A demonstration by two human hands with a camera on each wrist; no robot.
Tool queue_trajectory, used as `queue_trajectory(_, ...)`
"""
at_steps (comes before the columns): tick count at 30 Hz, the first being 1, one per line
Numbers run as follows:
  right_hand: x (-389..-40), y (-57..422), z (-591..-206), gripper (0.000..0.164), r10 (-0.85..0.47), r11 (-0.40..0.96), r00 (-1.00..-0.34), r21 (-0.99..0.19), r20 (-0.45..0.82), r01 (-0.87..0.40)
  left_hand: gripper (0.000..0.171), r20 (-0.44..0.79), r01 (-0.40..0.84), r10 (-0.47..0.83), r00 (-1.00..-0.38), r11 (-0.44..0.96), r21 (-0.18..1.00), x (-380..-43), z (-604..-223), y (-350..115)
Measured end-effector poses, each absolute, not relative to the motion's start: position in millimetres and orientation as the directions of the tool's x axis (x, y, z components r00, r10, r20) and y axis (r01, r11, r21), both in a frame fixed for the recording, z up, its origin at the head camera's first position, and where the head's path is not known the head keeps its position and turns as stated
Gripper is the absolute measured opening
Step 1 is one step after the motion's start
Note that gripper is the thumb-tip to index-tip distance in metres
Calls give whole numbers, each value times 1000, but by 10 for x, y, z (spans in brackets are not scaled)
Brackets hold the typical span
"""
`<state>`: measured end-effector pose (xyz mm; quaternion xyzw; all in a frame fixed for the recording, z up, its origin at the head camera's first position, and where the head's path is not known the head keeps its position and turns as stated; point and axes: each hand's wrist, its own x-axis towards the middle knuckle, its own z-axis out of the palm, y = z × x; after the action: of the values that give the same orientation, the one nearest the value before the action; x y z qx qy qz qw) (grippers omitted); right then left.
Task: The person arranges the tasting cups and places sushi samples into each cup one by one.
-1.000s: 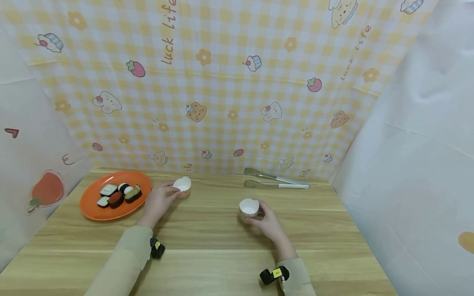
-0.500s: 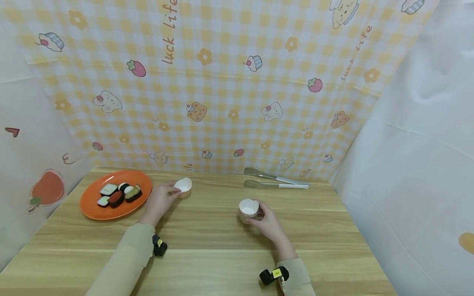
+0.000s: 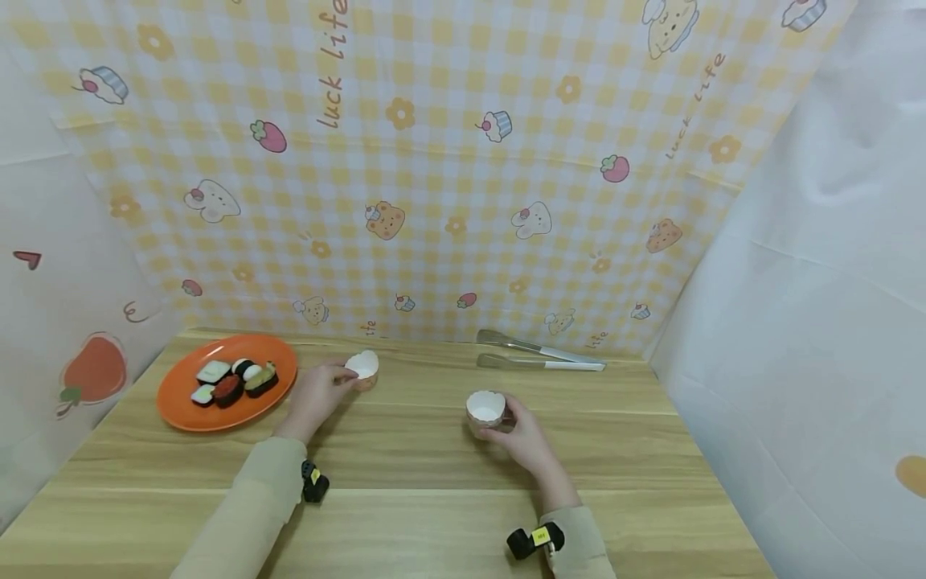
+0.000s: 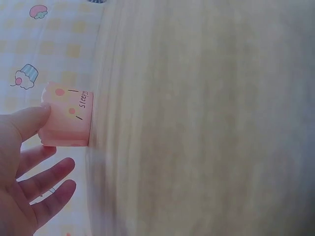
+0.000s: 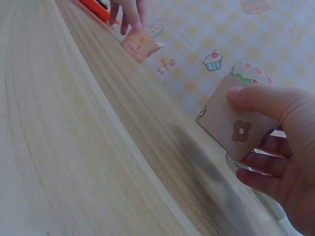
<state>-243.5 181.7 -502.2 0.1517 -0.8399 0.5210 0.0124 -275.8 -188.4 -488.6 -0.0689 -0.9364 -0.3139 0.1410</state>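
Orange plate [image 3: 174,402]: lying on the wooden table [image 3: 405,450] at the far left, bearing a cluster of sushi pieces [image 3: 227,388].
Left hand [image 3: 316,394]: reaching past the plate's right edge and pinching the pink cup [image 4: 69,129] between thumb and fingers, while its other fingers are standing clear. With the plate lying so near, the wrist is calling for a careful path.
Pink cup: facing mouth-up beside the plate, its base sitting at or just above the tabletop; whether it is touching, I cannot tell. The wall is looking thin, so a light pinch is probably serving best; squeezing would be risking a buckled rim.
Beige cup [image 5: 219,120]: hanging well apart from the pink one, nearer the person, its white inside showing upward. It seems to be hovering slightly above the wood, so levelling the base before any contact would be helping it stand.
Right hand [image 3: 526,441]: grasping the beige cup from its right side, the thumb pressing the near wall and the fingers supporting behind. Spreading that pressure evenly should be sparing the cup's shape.
Tongs-like tool [image 3: 544,350]: resting along the back at the right, touching neither hand.
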Motion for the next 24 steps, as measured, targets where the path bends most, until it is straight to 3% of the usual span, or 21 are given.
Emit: queue_trajectory(24,-2418,1808,-4997,67,-233,407,-956,-875,176,-261,22,295,213,42,-955,789,576,-2757,-4853,-1890)
